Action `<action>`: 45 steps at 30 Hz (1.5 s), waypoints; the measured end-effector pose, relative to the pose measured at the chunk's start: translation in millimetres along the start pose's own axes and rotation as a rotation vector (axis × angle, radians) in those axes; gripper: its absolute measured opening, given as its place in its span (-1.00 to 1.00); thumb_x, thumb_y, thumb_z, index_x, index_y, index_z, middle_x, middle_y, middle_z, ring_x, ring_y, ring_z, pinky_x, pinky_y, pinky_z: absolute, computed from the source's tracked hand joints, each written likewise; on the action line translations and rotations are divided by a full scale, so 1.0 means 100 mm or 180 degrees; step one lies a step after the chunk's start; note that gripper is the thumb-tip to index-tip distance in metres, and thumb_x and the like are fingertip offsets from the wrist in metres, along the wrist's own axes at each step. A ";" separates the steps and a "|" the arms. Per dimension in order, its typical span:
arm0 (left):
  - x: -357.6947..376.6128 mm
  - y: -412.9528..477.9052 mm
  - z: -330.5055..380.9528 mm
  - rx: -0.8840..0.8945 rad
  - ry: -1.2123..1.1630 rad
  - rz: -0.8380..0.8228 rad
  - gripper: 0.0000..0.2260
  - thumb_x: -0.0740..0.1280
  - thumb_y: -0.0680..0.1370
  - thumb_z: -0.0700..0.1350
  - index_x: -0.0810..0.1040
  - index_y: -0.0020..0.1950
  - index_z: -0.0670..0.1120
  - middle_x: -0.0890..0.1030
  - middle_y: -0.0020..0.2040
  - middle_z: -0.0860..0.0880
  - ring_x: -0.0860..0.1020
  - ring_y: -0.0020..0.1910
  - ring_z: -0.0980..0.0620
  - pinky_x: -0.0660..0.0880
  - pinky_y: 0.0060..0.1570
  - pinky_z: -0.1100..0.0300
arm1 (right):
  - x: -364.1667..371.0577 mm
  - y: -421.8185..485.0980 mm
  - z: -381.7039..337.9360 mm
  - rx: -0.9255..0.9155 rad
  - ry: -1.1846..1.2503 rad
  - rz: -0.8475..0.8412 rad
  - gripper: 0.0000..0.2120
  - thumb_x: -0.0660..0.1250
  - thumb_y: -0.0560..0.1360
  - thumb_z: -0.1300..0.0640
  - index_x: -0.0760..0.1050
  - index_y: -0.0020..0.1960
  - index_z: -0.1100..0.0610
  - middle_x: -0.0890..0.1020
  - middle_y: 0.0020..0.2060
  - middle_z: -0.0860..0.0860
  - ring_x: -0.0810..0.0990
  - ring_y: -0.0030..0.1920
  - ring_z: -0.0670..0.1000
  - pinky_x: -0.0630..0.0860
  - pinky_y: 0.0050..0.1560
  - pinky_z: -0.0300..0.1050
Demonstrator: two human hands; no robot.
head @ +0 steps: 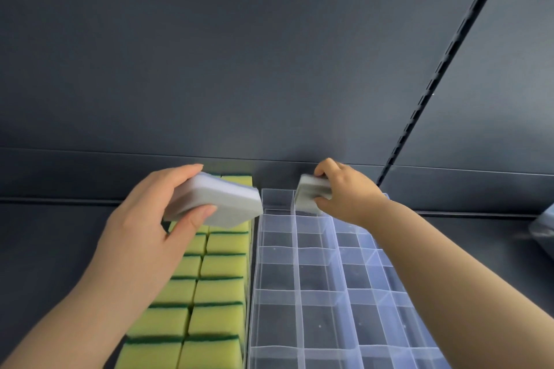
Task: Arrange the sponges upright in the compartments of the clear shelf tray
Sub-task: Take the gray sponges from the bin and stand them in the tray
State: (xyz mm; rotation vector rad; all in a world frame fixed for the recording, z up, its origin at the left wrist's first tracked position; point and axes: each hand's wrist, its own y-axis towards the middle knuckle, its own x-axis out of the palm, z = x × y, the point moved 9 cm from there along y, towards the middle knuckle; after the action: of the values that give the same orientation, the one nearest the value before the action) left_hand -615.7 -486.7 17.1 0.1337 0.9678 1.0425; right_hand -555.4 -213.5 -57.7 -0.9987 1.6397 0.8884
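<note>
Looking at this, the job's barely started. The right hand [347, 189] is pinching a grey sponge [308, 190] on edge at the far end of the clear tray [296, 249], over a back compartment in what looks like the middle column. Can't tell if it's seated yet. The left hand [144, 219] has fingers and thumb clamped round a second grey sponge [215, 201], held tilted above the yellow sponges [209, 290] packed upright next door. Every other clear compartment I can see is empty, so I'd say nearly everything's left.
</note>
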 end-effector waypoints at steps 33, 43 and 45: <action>1.31 1.08 0.26 0.0207 0.0198 -0.2221 -0.66 0.42 0.47 -0.02 0.50 0.23 0.13 0.55 0.13 0.19 0.47 0.11 0.23 0.34 0.09 0.33 | -0.25 -0.23 0.12 0.0381 0.1771 0.0291 -0.59 0.46 0.36 -0.01 0.37 0.13 -0.04 0.53 -0.07 -0.16 0.51 -0.09 -0.17 0.43 -0.21 -0.41; 1.50 1.06 0.13 0.0313 0.0618 -0.2185 -0.61 0.40 0.48 -0.04 0.46 0.30 0.08 0.50 0.25 0.13 0.43 0.24 0.11 0.36 0.23 0.16 | -0.31 -0.10 0.14 0.0152 0.1305 0.0340 -0.55 0.40 0.42 0.14 0.37 0.26 -0.01 0.43 0.01 -0.10 0.45 -0.02 -0.05 0.40 -0.03 -0.27; 1.56 1.03 0.03 0.0215 0.0604 -0.2254 -0.62 0.41 0.47 -0.03 0.47 0.28 0.09 0.52 0.23 0.11 0.44 0.22 0.10 0.37 0.23 0.14 | -0.26 -0.09 0.18 0.0189 0.1398 0.0318 -0.57 0.41 0.41 0.14 0.38 0.24 -0.01 0.45 0.01 -0.09 0.46 -0.05 -0.08 0.35 -0.13 -0.42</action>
State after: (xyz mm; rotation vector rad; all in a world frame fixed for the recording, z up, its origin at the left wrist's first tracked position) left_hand -659.0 -309.7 -23.5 -0.2461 1.1067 0.3728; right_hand -536.0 -195.7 -38.2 -1.1339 2.0869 0.7113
